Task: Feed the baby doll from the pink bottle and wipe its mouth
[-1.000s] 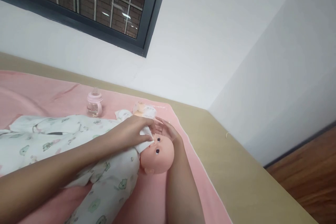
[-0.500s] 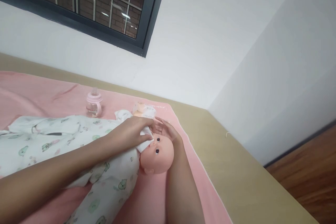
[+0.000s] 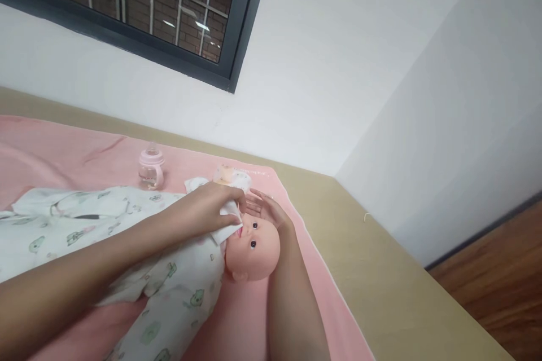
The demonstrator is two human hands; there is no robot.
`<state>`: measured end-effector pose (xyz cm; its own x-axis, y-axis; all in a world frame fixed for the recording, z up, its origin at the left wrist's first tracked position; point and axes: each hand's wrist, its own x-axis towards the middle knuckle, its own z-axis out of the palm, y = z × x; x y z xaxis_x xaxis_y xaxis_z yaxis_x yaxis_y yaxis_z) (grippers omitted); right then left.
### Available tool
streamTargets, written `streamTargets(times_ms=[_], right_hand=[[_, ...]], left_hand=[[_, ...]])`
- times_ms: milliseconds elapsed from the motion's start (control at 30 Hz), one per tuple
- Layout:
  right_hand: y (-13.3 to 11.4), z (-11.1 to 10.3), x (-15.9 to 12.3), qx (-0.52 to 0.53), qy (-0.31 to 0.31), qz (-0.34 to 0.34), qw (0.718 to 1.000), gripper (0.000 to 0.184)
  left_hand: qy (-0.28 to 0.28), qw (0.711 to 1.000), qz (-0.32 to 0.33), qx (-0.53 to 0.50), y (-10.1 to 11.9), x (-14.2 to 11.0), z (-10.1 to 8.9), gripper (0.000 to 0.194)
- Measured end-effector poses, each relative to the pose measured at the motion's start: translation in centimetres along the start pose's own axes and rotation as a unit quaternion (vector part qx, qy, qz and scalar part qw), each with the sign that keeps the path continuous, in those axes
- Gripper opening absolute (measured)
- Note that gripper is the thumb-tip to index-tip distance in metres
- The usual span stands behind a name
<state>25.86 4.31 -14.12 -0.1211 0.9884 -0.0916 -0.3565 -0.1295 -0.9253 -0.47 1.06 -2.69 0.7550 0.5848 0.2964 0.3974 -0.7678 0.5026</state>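
Observation:
A baby doll (image 3: 254,262) in white printed clothes (image 3: 190,293) lies on its back with its head to the right. Pinched between the thumb and fingers of my left hand (image 3: 222,203) is a white tissue (image 3: 226,231), held at the doll's mouth and chin. Behind the far side of the doll's head rests my right hand (image 3: 271,208), palm up with fingers stretched out and apart. Whether it bears the head's weight I cannot tell.
Beyond the doll stands a pink-lidded baby bottle (image 3: 151,168) with handles. A small printed packet or cloth (image 3: 232,176) lies past my hands. A pink blanket (image 3: 237,316) covers part of the tan surface (image 3: 359,259), bordered by a white wall (image 3: 305,96) and a barred window (image 3: 169,5).
My left hand has drawn the tissue slightly left and down from the doll's nose toward its chin, so the mouth shows more. My right hand has stayed in place.

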Motion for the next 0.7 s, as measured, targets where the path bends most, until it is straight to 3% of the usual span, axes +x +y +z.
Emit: streamTargets(times_ms=[267,500,700], right_hand=[[0.0,0.1,0.0,-0.006,0.01,-0.002,1.0,0.042],[-0.3,0.4,-0.6,-0.014,0.01,-0.009,1.0,0.043],[-4.1,1.2,-2.7,-0.076,-0.043,-0.054,0.995,0.038]], left_hand=[[-0.02,1.0,0.004,-0.006,-0.5,-0.1,-1.0,0.008],[-0.017,0.999,-0.03,0.017,-0.1,-0.2,-2.4,0.014],[0.034,0.999,-0.017,0.0,-2.3,-0.3,-3.9,0.022]])
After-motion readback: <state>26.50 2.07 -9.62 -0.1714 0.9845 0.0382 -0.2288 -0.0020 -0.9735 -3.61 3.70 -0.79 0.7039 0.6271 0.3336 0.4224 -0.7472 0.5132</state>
